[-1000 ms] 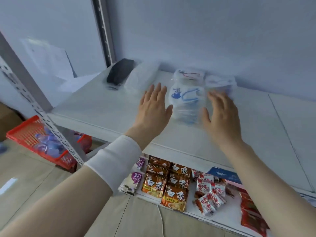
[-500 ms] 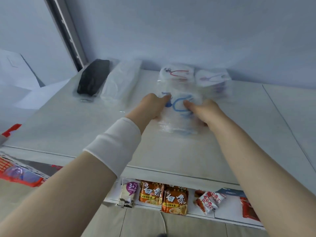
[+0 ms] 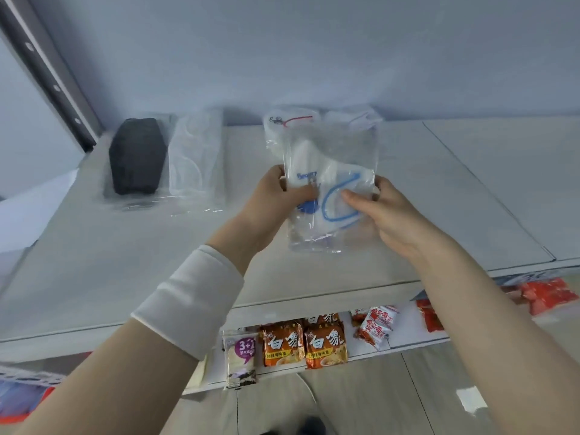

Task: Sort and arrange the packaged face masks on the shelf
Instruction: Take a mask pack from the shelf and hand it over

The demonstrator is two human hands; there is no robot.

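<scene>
The packaged face mask (image 3: 329, 189) with the blue strap is held just above the shelf (image 3: 125, 262), in front of the red-strapped pack (image 3: 282, 124) and the pale pack (image 3: 361, 119) at the far wall. We grip it at both sides: the left hand (image 3: 276, 199) pinches its left edge, the right hand (image 3: 386, 211) its right. The film looks slick and slack, so a loose pinch could let it slip out and fall past the near edge. Set down carelessly, it could knock the far packs askew — or end up mixed with the black pack (image 3: 136, 155) and clear pack (image 3: 196, 161) at far left.
</scene>
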